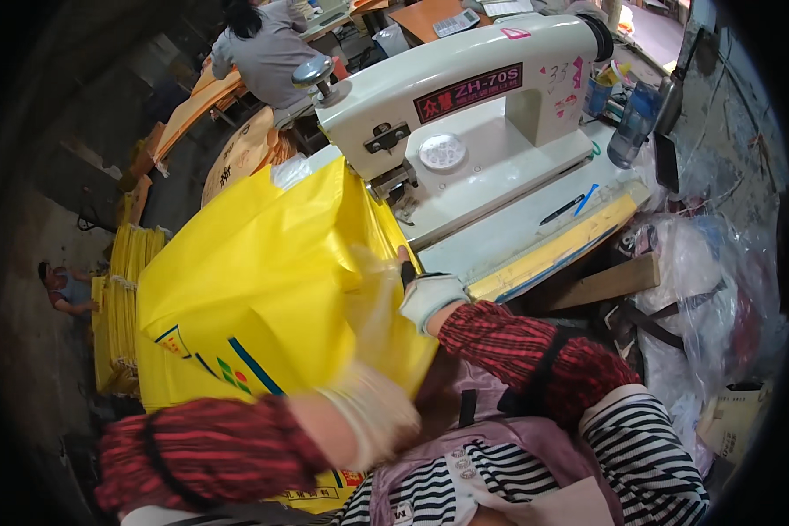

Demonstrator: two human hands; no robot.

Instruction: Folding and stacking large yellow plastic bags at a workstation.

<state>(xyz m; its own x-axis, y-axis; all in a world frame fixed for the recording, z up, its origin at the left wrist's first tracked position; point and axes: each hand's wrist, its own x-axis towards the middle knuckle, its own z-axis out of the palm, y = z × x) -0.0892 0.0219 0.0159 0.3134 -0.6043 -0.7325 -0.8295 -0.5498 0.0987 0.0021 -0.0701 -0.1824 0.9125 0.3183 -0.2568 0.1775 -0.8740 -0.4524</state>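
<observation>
Your yellow printed bag (245, 263) lies to the left of your right hand (428, 294) and ahead of your left hand (373, 416), its right edge running up and slightly left from your right fingers to the stitching head (393, 180) of the white sewing machine (548, 110). Your right hand is the nearer to that head, its fingers at the bag's edge; whether that grip is pinched on the bag you cannot tell. Your left hand is motion-blurred over the bag's near part, so its grip cannot be told either. Your left forearm hides part of the bag, leaving its full length uncertain. To your right, the table (491, 245) slants away under two pens (570, 206), with transparent plastic sheeting (701, 289) beyond its edge; a stack of yellow bags (118, 324) bounds your left.
</observation>
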